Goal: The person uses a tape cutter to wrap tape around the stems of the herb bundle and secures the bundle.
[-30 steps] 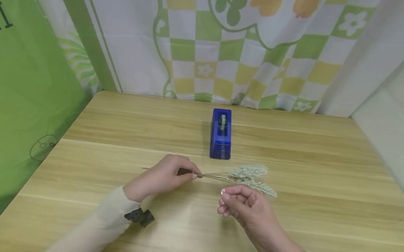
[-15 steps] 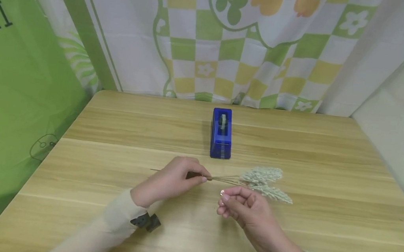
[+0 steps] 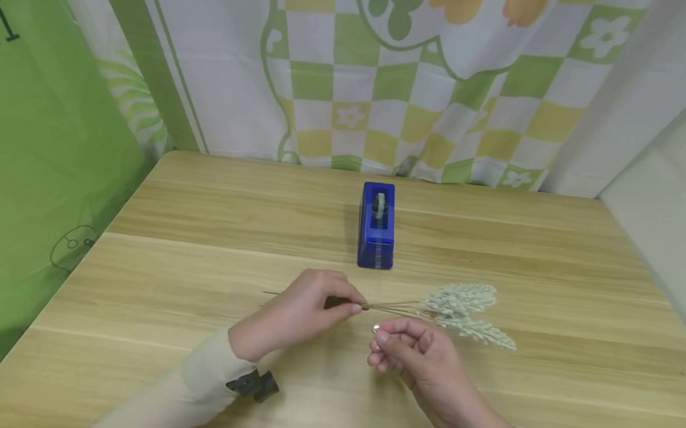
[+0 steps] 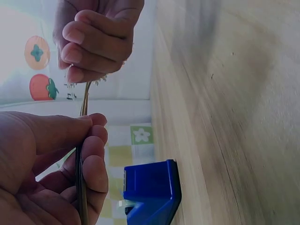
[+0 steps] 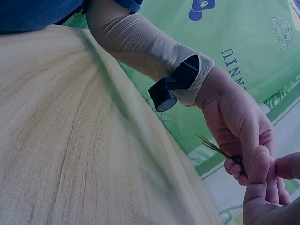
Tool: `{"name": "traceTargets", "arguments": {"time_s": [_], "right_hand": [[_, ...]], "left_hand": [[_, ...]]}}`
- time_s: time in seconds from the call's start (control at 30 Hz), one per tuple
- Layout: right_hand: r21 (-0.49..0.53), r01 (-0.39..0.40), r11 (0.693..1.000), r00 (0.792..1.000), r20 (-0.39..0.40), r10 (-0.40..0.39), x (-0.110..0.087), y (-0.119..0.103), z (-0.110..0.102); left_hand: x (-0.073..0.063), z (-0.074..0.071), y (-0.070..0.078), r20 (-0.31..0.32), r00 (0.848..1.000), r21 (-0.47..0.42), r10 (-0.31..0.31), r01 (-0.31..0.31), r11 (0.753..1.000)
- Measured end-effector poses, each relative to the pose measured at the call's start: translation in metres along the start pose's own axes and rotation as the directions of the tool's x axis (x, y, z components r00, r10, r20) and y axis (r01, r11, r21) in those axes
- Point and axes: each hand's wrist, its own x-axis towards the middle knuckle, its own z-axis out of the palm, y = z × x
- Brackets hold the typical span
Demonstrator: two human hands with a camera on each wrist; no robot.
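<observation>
My left hand (image 3: 305, 312) pinches a bundle of thin brown stems (image 3: 393, 307) between thumb and fingers. Pale green, fluffy seed heads of this dried grass (image 3: 463, 301) spread out to the right, and the cut ends stick out left of the hand. Just in front of the stems, my right hand (image 3: 428, 365) pinches a tiny shiny clear piece, apparently tape (image 3: 376, 329), between thumb and forefinger. Seen from the left wrist, the stems (image 4: 83, 187) run through the left fingers toward the right hand (image 4: 101, 44), which partly hides the seed heads.
A blue tape dispenser (image 3: 377, 227) with a roll in it stands on the wooden table (image 3: 554, 291) beyond the hands. A checked curtain (image 3: 400, 97) hangs behind the table, a green cloth (image 3: 33, 149) to the left. A black wrist camera (image 3: 253, 385) sits on the left sleeve.
My left hand has shifted to the right with the grass bundle, so the seed heads now reach past the right hand. The right hand has stayed almost still.
</observation>
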Motion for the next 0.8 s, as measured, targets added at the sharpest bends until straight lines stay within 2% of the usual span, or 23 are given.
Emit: {"name": "traceTargets", "arguments": {"time_s": [0.4,0.8], "right_hand": [[0.041,-0.040,0.998,0.999,-0.008,0.041,0.001,0.003,-0.003],[0.048,-0.041,0.998,0.999,-0.033,0.043,0.001,0.004,-0.002]], "left_hand": [[-0.002,0.002,0.011,0.010,1.000,-0.020,0.016,-0.016,1.000],[-0.005,0.004,0.011,-0.005,0.999,-0.008,0.038,-0.038,0.999]]}}
